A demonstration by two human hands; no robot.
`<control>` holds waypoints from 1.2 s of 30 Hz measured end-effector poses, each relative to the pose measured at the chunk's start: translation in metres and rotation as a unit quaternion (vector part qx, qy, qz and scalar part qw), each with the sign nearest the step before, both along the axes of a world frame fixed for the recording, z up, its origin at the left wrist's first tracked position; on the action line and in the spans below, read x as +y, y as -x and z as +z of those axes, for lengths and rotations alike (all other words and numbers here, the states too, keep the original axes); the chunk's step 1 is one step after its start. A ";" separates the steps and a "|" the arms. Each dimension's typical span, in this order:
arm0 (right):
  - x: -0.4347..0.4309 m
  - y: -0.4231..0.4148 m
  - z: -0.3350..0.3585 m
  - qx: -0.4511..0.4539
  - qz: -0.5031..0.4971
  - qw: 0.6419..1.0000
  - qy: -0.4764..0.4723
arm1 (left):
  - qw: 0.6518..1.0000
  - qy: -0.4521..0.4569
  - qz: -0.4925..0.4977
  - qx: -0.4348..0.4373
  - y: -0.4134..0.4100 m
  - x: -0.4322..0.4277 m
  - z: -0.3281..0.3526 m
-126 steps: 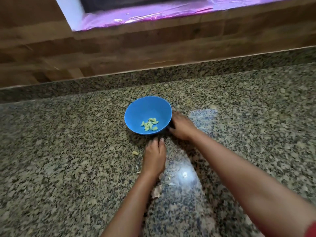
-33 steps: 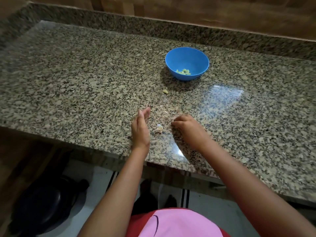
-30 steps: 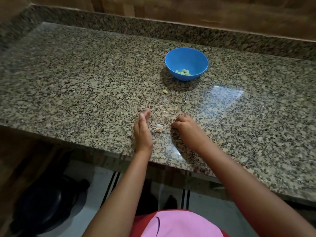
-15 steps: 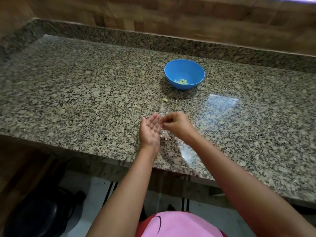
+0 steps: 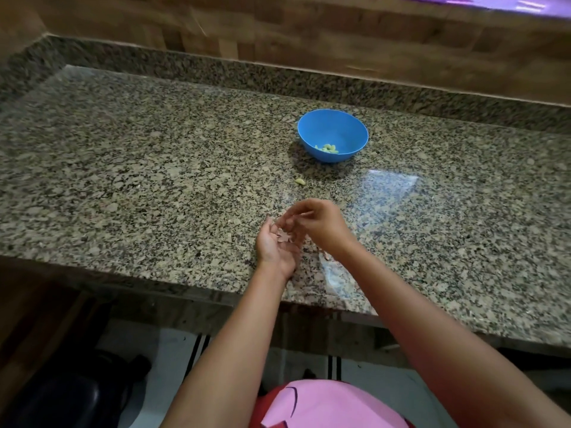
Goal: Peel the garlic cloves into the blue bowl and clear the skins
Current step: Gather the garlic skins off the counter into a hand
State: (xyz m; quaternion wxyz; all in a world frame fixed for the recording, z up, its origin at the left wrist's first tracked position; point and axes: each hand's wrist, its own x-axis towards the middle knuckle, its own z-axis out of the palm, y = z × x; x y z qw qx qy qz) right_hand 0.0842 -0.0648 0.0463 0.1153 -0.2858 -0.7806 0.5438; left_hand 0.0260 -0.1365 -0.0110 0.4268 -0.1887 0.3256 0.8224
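Note:
The blue bowl (image 5: pixel 333 135) stands on the granite counter (image 5: pixel 154 168) with several peeled garlic cloves (image 5: pixel 327 147) in its bottom. One loose clove (image 5: pixel 300 181) lies on the counter in front of the bowl. My left hand (image 5: pixel 276 247) is turned palm up near the counter's front edge, cupping a few papery garlic skins (image 5: pixel 285 237). My right hand (image 5: pixel 321 225) hovers over that palm, its fingertips pinched together above the skins. A few more skins (image 5: pixel 325 254) lie on the counter under my right wrist.
A granite upstand and a wooden wall run behind the counter. Below the front edge are a white floor, a dark round object (image 5: pixel 71 396) at the lower left, and my pink and red clothing (image 5: pixel 333 406).
My left hand turned from edge-on to palm up. My right hand rose from the counter and moved over the left palm, where skins now lie. The camera tilted up slightly.

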 end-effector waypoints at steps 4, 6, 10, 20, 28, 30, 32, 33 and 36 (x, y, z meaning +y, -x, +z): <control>0.017 -0.028 -0.012 0.003 -0.042 0.998 -0.040 | 0.999 -0.043 0.016 0.008 0.004 -0.005 -0.007; 0.018 -0.045 -0.025 -0.064 -0.013 0.992 -0.108 | 0.999 -0.041 0.013 0.014 0.005 -0.007 -0.010; 0.013 -0.061 -0.051 -0.191 0.093 0.948 -0.238 | 0.999 -0.036 0.000 0.021 0.005 -0.008 -0.012; 0.002 -0.038 -0.034 -0.064 -0.014 0.964 -0.258 | 0.998 -0.012 -0.047 0.026 0.001 -0.006 -0.008; -0.015 -0.016 -0.019 0.013 0.002 0.979 -0.203 | 0.997 0.008 -0.071 0.011 0.001 -0.003 -0.009; -0.009 -0.025 -0.023 0.043 -0.053 0.979 -0.193 | 0.998 -0.015 -0.063 -0.010 0.001 0.000 -0.007; -0.001 -0.037 -0.033 0.011 -0.068 0.970 -0.235 | 0.998 -0.046 -0.044 -0.022 0.002 0.003 -0.006; 0.002 -0.044 -0.040 -0.045 -0.048 0.962 -0.265 | 0.998 -0.053 -0.035 -0.019 0.003 0.003 -0.007; 0.007 -0.067 -0.066 -0.274 0.030 0.906 -0.320 | 0.998 -0.059 -0.022 -0.006 0.008 0.004 -0.008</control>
